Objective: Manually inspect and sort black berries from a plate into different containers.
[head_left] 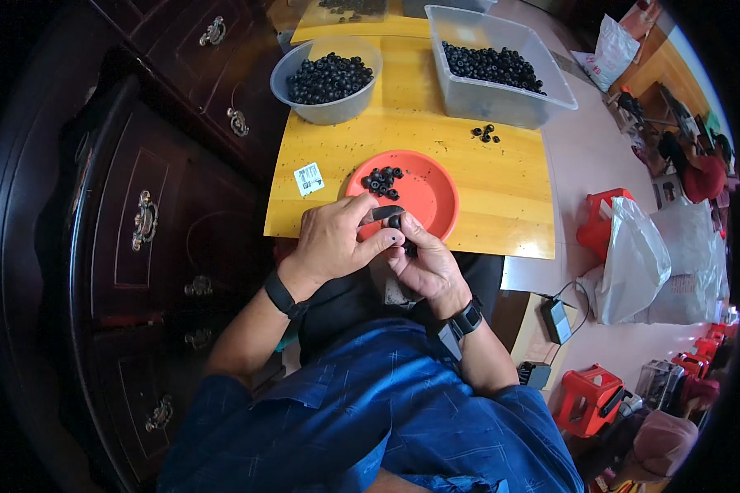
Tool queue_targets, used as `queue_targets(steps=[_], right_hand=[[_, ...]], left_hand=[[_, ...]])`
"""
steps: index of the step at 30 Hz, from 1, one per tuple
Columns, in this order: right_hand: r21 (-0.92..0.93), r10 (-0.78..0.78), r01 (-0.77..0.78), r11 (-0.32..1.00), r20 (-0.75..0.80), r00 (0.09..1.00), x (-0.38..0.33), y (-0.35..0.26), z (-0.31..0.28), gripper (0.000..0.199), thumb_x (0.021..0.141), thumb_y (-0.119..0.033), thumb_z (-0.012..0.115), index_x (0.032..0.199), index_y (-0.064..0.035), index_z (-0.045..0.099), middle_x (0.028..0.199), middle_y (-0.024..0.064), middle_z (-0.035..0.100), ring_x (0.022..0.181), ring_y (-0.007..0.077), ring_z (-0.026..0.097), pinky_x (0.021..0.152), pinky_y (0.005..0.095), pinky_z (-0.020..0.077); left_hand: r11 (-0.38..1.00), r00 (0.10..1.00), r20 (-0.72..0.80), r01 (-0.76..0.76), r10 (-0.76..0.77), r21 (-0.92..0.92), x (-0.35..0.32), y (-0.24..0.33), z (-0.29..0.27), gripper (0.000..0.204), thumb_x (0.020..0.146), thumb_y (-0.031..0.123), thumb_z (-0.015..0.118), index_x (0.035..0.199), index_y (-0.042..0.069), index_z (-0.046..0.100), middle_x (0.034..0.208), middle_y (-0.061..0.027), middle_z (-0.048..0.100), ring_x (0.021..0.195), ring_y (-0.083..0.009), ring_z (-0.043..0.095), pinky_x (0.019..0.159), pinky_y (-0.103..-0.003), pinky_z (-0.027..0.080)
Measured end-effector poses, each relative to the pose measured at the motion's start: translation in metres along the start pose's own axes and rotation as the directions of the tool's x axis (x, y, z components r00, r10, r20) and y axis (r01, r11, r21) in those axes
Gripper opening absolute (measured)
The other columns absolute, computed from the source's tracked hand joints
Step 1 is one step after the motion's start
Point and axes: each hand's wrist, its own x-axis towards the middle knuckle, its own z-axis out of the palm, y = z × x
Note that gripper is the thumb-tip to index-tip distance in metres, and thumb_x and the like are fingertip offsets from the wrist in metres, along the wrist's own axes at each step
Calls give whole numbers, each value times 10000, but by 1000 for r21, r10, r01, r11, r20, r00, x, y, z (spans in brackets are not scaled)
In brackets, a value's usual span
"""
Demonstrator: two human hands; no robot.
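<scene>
My left hand [329, 238] is closed on a dark, flat, blade-like tool [386, 212], whose full shape the fingers hide. Pinched in my right hand [427, 261] is a small black ring-shaped part [395, 221], touching or nearly touching the tool. More black shows under the right fingers, too covered to make out. Both hands meet over the near rim of a round orange-red plastic dish [436, 193]. Several similar black parts [381, 182], some with a visible hole, lie in its left half, with dark crumbs around them.
Heaps of black parts fill a round clear tub [337, 111] and a rectangular bin [501, 103] on the yellow table [501, 205]. Loose parts [485, 133] and a white label [308, 178] lie nearby. Dark drawers [148, 222] stand left; red stools [590, 401], bags and other people right.
</scene>
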Motion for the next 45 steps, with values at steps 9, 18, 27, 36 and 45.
queue_targets(steps=[9, 18, 27, 36, 45], right_hand=[[12, 28, -28, 1000, -19, 999, 3, 1, -1, 165, 969, -142, 591, 1089, -29, 597, 935, 52, 643, 703, 90, 611, 647, 228, 554], [-15, 6, -7, 1000, -113, 994, 7, 6, -2, 127, 964, -134, 597, 1072, -69, 593, 877, 19, 610, 708, 81, 580, 625, 211, 502], [-10, -57, 56, 998, -194, 979, 7, 9, 11, 98, 957, -112, 604, 1042, -62, 600, 877, 18, 607, 697, 85, 570, 624, 208, 494], [-25, -19, 17, 1000, -73, 997, 7, 9, 6, 131, 962, -136, 605, 1059, -48, 612, 900, 22, 621, 702, 81, 567, 625, 205, 496], [2, 40, -39, 999, -63, 997, 6, 11, -1, 124, 976, -155, 585, 1052, -60, 608, 896, 14, 608, 695, 70, 537, 604, 194, 463]], left_hand=[[995, 1000, 15, -13, 12, 95, -2, -6, 3, 402, 862, 457, 679, 860, 65, 587, 677, -98, 620, 610, -287, 643, 536, -375, 475], [993, 1000, 3, -26, 26, 112, -2, -12, 8, 383, 882, 420, 660, 771, 68, 557, 660, -109, 599, 589, -312, 621, 516, -404, 461], [999, 998, -49, -28, 30, 28, -4, -14, 5, 340, 864, 369, 698, 774, 71, 561, 621, -92, 574, 546, -282, 595, 495, -380, 440], [939, 991, 5, 131, -136, -319, 0, -8, 0, 199, 853, 179, 728, 916, 19, 628, 611, -25, 522, 542, -97, 477, 521, -270, 404], [647, 971, 132, 231, -199, -727, -8, -30, 27, 99, 893, 85, 680, 935, 3, 643, 707, 50, 555, 656, -20, 477, 602, -205, 417]])
